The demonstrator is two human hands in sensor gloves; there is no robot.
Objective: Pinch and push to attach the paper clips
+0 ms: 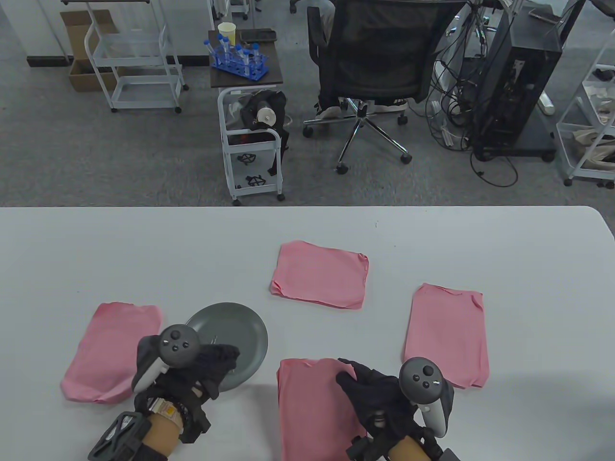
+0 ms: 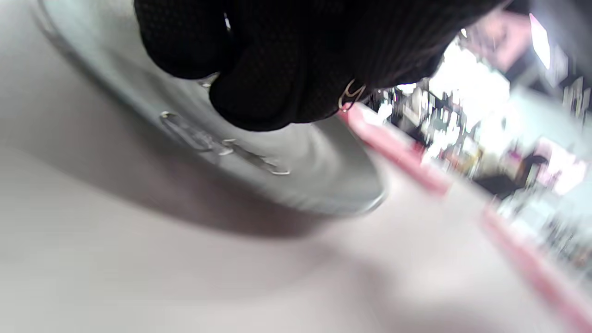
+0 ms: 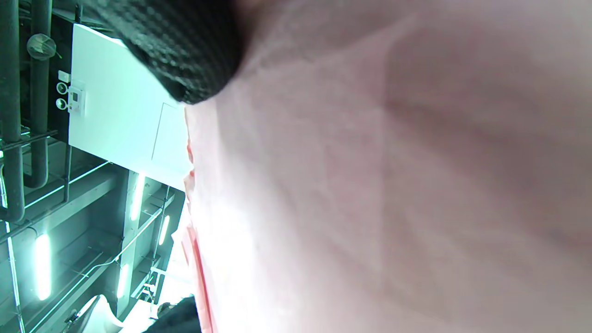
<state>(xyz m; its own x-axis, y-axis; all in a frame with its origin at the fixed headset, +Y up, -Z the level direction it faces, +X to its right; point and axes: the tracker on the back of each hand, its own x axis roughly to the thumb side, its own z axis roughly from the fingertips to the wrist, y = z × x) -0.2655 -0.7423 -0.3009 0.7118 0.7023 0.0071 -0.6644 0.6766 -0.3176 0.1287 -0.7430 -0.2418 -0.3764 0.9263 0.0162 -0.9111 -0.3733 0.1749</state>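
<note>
A grey round plate (image 1: pixel 240 331) lies at the front left of the table. In the left wrist view several silver paper clips (image 2: pixel 185 133) lie in the plate (image 2: pixel 323 185). My left hand (image 1: pixel 223 359) hovers over the plate's near side, fingers curled. In the left wrist view its fingertips (image 2: pixel 259 99) pinch one paper clip (image 2: pixel 350 95) just above the plate. My right hand (image 1: pixel 358 379) rests flat on the right part of the front-middle pink sheet stack (image 1: pixel 312 408). In the right wrist view a fingertip (image 3: pixel 185 60) presses on the pink sheet (image 3: pixel 370 185).
Three more pink sheet stacks lie on the white table: one at the left (image 1: pixel 108 353) beside the plate, one in the middle (image 1: pixel 319 281), one at the right (image 1: pixel 447 333). The table's far edge (image 1: pixel 307 207) runs in front of a cart and an office chair.
</note>
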